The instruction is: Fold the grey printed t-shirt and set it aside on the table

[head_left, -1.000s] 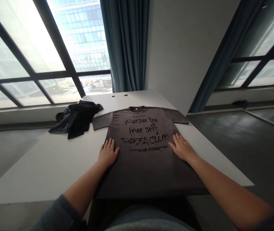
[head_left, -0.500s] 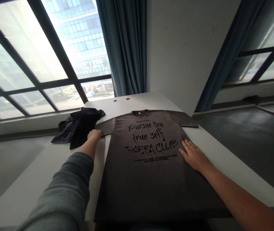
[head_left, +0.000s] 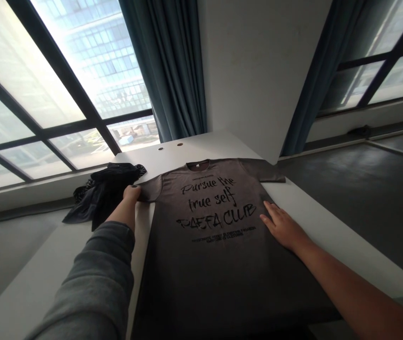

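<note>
A dark grey-brown T-shirt (head_left: 215, 264) with black lettering lies spread face up on a white table (head_left: 205, 146), its neckline at the far side. My left hand (head_left: 131, 193) is closed on the end of the left sleeve (head_left: 152, 190), its fingertips partly hidden. My right hand (head_left: 281, 224) rests flat on the shirt's right side, beside the printed words, fingers stretched out. The right sleeve (head_left: 267, 171) lies flat, touched by neither hand. The shirt's lower part runs toward me into shadow.
A crumpled heap of black clothes (head_left: 107, 189) lies on the table's left edge, just beyond my left hand. Two round holes pierce the far end of the tabletop. Behind stand a blue curtain (head_left: 173, 71), large windows (head_left: 91, 61) and a pale pillar (head_left: 254, 71).
The view has shifted slightly, so the shirt and table sit a little further left. My left hand still grips the sleeve, and my right hand stays flat on the shirt.
</note>
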`<state>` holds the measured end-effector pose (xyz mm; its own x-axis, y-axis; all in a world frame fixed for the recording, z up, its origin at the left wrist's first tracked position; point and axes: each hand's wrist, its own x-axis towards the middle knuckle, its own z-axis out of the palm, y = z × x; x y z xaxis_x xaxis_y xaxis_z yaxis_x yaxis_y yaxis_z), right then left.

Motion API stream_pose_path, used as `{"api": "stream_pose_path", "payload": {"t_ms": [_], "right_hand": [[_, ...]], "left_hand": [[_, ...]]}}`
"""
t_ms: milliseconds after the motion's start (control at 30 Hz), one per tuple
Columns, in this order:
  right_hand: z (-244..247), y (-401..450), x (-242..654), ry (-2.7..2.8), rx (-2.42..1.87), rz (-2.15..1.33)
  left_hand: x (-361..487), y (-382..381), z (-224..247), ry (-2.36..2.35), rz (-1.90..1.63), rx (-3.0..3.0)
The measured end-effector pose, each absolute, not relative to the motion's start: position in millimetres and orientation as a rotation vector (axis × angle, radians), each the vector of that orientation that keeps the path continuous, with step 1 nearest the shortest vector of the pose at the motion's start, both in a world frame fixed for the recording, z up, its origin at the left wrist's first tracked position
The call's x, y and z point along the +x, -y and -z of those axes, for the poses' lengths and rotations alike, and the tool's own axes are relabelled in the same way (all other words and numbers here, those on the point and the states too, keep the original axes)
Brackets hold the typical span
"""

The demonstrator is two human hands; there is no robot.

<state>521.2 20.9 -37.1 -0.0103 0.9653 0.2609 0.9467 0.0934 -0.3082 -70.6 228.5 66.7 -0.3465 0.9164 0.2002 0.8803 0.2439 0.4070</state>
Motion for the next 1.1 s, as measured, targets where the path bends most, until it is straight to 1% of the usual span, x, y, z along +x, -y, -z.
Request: {"api": "stream_pose_path", "payload": {"t_ms": [100, 167, 233, 300, 467, 600, 767, 933, 1100], "right_hand": [[36, -21, 520, 1.992, -1.863, -0.074], [35, -20, 519, 2.007, -1.86, -0.077], [36, -21, 519, 2.02, -1.86, -0.074], [37, -21, 519, 2.026, -1.855, -0.06], [41, -22, 520, 2.047, -1.816, 0.0], [42, -23, 521, 2.076, -1.826, 0.03], [42, -22, 521, 2.087, -1.831, 0.06], [39, -21, 521, 2.1, -1.853, 0.036], [37, -14, 516, 2.103, -1.883, 0.033]], "left_hand": [[-53, -228, -75, -2.417, -0.68, 1.82], [-35, -223, -80, -2.38, -0.622, 2.034], [-15, -215, -82, -2.273, -0.509, 2.311], [6, -206, -81, -2.155, -0.384, 2.468], [44, -191, -62, -2.115, -0.207, 2.401], [56, -189, -50, -2.182, -0.227, 2.32], [62, -186, -48, -2.183, -0.227, 2.258], [61, -174, -44, -2.006, -0.187, 2.296], [43, -138, -30, -1.758, -0.343, 2.377]]}}
